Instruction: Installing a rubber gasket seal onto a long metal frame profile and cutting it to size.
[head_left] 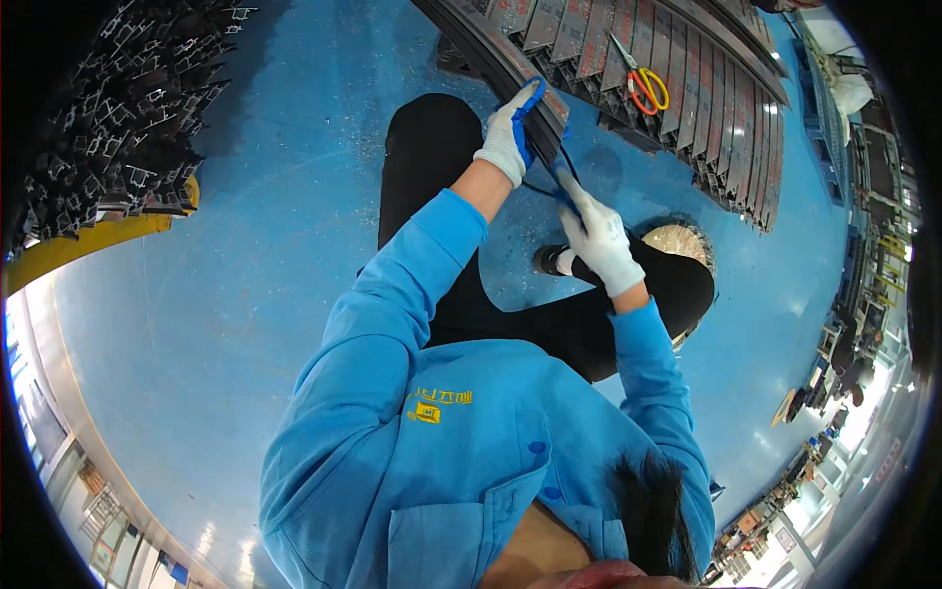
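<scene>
My left hand (510,130), in a white glove with a blue palm, is wrapped round a long dark metal profile (488,61) near its close end. The profile slants away to the upper left, over the stacked profiles. My right hand (599,236), gloved the same way, is closed just below that end. Its fingers pinch a thin black strip (571,165) that looks like rubber and bends round the profile's end. The fingertips are partly hidden. Scissors (643,88) with red and yellow handles lie on the stacked profiles, beyond my right hand.
A stack of profiles (726,118) with mitred ends stands ahead to the right. Another heap of dark profiles (128,98) rests on a yellow support (88,245) at the far left. Small shavings dot the blue floor (265,226). A round seat (682,240) shows beside my right knee.
</scene>
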`<state>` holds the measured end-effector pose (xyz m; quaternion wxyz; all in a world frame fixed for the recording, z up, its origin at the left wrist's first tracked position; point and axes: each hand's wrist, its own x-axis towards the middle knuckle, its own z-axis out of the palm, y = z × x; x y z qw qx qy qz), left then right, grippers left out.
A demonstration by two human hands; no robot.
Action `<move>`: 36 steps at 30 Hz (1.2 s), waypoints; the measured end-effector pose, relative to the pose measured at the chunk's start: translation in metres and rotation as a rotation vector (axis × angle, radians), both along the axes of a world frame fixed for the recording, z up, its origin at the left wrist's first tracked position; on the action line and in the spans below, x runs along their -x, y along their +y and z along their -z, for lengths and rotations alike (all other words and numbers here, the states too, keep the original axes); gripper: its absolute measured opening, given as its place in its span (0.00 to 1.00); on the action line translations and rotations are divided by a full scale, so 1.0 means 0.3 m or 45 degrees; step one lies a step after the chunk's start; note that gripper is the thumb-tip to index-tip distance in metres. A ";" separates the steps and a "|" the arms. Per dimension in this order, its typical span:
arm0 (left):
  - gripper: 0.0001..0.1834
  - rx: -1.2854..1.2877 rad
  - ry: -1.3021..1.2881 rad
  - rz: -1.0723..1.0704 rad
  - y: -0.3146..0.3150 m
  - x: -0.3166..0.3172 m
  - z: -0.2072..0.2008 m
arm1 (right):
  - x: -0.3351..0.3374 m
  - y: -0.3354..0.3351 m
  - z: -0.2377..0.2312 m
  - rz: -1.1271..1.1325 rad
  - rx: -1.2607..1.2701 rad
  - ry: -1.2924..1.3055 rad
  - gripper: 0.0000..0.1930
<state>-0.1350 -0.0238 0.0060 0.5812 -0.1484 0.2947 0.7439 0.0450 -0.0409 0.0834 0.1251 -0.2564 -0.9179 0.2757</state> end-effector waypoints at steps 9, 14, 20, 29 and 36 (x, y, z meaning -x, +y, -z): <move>0.16 0.053 0.052 0.049 0.031 -0.001 -0.027 | 0.088 0.017 0.019 0.102 -0.248 -0.051 0.26; 0.18 -0.094 0.017 0.022 0.047 0.023 -0.106 | -0.068 0.074 0.019 -0.055 -0.213 0.006 0.26; 0.18 -0.193 0.027 0.015 0.074 0.055 -0.036 | 0.102 0.069 -0.008 0.045 -0.353 -0.201 0.25; 0.15 -0.125 -0.049 0.025 0.057 0.024 -0.050 | -0.032 0.082 0.005 0.003 -0.131 -0.143 0.22; 0.16 0.293 -0.083 0.006 0.136 0.085 -0.053 | 0.062 0.071 0.030 0.070 -0.141 -0.112 0.24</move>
